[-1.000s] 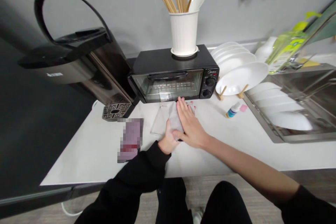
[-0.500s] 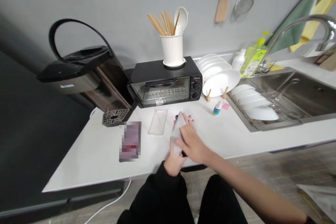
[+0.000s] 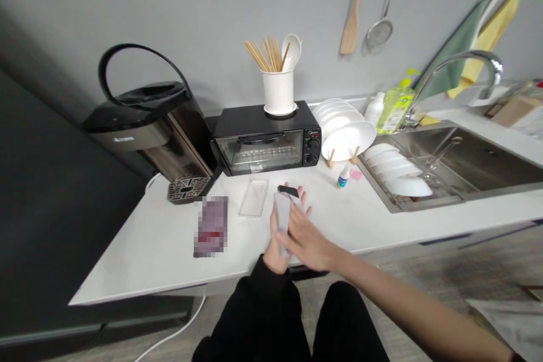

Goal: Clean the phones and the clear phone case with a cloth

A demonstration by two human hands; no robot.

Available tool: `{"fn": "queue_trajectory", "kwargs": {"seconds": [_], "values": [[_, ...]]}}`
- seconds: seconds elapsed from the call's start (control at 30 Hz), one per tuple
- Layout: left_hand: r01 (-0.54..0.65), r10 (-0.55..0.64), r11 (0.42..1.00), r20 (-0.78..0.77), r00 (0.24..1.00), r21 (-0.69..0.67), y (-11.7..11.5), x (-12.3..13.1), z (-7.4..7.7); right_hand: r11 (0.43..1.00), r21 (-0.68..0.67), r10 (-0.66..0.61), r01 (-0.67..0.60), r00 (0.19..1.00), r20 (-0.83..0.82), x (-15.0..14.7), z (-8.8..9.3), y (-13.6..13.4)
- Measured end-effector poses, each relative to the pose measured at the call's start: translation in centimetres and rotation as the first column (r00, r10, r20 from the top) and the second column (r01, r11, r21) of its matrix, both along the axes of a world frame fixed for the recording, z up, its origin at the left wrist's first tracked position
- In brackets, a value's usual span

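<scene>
My left hand lies palm up above the counter's front part, its fingers curled around a smartphone. Only the phone's dark far end shows. A light grey cloth covers the rest, and my right hand presses the cloth onto the phone with bent fingers. To the left lies a clear phone case. Beyond that is a flat purple item, blurred by pixelation. Right of my hands stands a small white-and-blue bottle beside a pink piece.
A black toaster oven stands at the back, bearing a white holder with chopsticks and a ladle. A water dispenser is on the left. White plates sit in a rack near the sink, which holds bowls.
My right hand has drawn back toward me with the cloth, and the phone's dark far end now shows more. The view has shifted slightly up and right.
</scene>
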State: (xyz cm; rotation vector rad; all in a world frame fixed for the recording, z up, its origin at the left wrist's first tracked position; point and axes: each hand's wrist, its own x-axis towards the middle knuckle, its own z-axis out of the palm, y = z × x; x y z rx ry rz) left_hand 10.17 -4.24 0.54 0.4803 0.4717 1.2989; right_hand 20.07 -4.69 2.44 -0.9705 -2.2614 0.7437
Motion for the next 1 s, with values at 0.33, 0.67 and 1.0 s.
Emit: {"fn": "queue_trajectory", "kwargs": {"seconds": [0.33, 0.67, 1.0], "values": [[-0.06, 0.085, 0.965, 0.088, 0.992, -0.255, 2.2, 0.9, 1.4, 0.989, -0.005, -0.148, 0.149, 0.983, -0.104, -0.4, -1.1, 1.0], [-0.082, 0.106, 0.948, 0.062, 0.992, -0.307, 2.8, 1.4, 1.2, 0.987, -0.065, -0.158, 0.149, 0.974, -0.16, 0.0, -2.4, 0.7], [-0.078, 0.11, 0.944, 0.082, 0.991, -0.319, 3.0, -4.8, 2.9, 0.847, 0.027, -0.532, 0.532, 0.846, 0.04, 7.8, 0.1, 4.6]]}}
